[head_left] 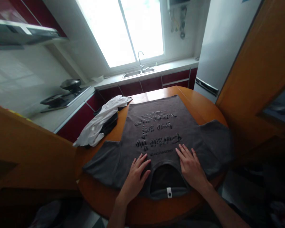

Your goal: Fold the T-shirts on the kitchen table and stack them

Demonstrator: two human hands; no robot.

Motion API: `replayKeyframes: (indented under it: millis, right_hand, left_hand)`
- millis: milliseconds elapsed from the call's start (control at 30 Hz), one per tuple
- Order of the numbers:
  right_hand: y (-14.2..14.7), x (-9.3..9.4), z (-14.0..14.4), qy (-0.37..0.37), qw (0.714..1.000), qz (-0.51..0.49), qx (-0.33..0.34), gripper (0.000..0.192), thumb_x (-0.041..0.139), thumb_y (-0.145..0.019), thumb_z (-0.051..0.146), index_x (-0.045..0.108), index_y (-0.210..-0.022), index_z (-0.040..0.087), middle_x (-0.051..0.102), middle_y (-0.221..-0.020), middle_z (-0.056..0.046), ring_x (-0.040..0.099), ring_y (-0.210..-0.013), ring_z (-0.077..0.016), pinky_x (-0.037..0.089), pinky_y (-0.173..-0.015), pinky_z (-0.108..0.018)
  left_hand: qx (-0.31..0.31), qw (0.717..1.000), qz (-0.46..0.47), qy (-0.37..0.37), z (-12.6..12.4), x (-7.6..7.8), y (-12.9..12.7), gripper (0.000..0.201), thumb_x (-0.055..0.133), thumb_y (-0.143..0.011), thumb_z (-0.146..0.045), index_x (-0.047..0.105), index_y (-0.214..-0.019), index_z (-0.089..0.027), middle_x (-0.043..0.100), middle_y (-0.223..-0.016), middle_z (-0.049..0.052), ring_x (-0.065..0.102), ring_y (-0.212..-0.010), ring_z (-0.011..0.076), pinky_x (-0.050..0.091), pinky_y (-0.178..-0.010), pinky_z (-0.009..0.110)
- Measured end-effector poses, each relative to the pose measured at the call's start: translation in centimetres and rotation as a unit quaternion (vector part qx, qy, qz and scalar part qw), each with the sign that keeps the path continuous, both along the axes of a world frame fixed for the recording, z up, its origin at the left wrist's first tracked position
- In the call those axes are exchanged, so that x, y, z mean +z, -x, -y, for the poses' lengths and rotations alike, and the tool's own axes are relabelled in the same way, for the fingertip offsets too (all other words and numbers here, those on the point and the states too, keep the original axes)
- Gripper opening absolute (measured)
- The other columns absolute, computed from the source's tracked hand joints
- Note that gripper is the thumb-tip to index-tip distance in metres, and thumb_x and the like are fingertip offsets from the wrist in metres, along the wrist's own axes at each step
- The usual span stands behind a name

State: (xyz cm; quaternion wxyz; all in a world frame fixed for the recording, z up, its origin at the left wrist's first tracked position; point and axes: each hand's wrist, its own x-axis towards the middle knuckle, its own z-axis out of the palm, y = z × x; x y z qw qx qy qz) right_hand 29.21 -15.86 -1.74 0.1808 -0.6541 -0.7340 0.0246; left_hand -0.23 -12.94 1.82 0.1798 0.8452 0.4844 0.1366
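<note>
A dark grey T-shirt (161, 126) with black lettering lies spread flat, front up, on a round wooden table (204, 107), collar toward me. My left hand (135, 179) rests flat on the shirt just left of the neck opening, fingers spread. On the other side of the collar my right hand (191, 167) presses flat on the cloth, fingers pointing away from me. Neither hand holds anything. Both sleeves lie spread out to the sides.
A pile of white and dark clothes (102, 122) sits at the table's far left edge. Behind it runs a kitchen counter with a sink (137, 72) under a bright window and a stove with pans (61, 96). A fridge (216, 57) and wooden panel stand at right.
</note>
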Motion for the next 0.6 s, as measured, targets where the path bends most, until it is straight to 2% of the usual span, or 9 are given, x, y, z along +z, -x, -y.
replayKeyframes:
  millis: [100,300,467,600]
  right_hand:
    - [-0.1,-0.1,0.0,0.002,1.0,0.002,0.001,0.059,0.034,-0.094,0.008,0.048,-0.151,0.019,0.038,-0.162,-0.006,0.027,-0.152,-0.021,0.018,-0.124,-0.051]
    - [-0.3,-0.4,-0.1,0.0,1.0,0.01,0.005,0.058,0.033,-0.095,0.009,0.047,-0.151,0.019,0.039,-0.162,-0.006,0.028,-0.152,-0.0211,0.019,-0.124,-0.051]
    - [-0.3,-0.1,0.0,0.001,1.0,0.01,0.002,0.057,0.033,-0.096,0.01,0.049,-0.149,0.019,0.039,-0.161,-0.006,0.028,-0.152,-0.0209,0.018,-0.124,-0.05]
    - [-0.3,0.1,0.0,0.007,1.0,0.008,-0.001,0.056,0.033,-0.096,0.009,0.049,-0.149,0.019,0.04,-0.161,-0.006,0.029,-0.151,-0.0204,0.019,-0.124,-0.05]
  left_hand:
    - [0.019,0.999,0.041,0.007,0.2,0.3,-0.1,0.038,0.047,-0.104,-0.034,0.058,-0.14,-0.028,0.045,-0.157,0.006,0.031,-0.151,0.024,0.022,-0.126,0.055]
    - [0.056,0.991,0.125,0.002,0.1,0.8,-0.1,0.032,0.046,-0.104,-0.034,0.065,-0.129,-0.026,0.053,-0.151,0.005,0.043,-0.145,0.0215,0.037,-0.121,0.042]
    - [0.061,0.984,0.164,-0.024,0.2,1.5,0.5,0.031,0.046,-0.104,-0.035,0.067,-0.125,-0.025,0.058,-0.145,0.006,0.051,-0.138,0.0216,0.041,-0.118,0.041]
    - [0.098,0.976,0.186,-0.055,-0.1,2.2,1.7,0.032,0.047,-0.103,-0.036,0.066,-0.124,-0.024,0.06,-0.142,0.006,0.054,-0.134,0.022,0.042,-0.116,0.041]
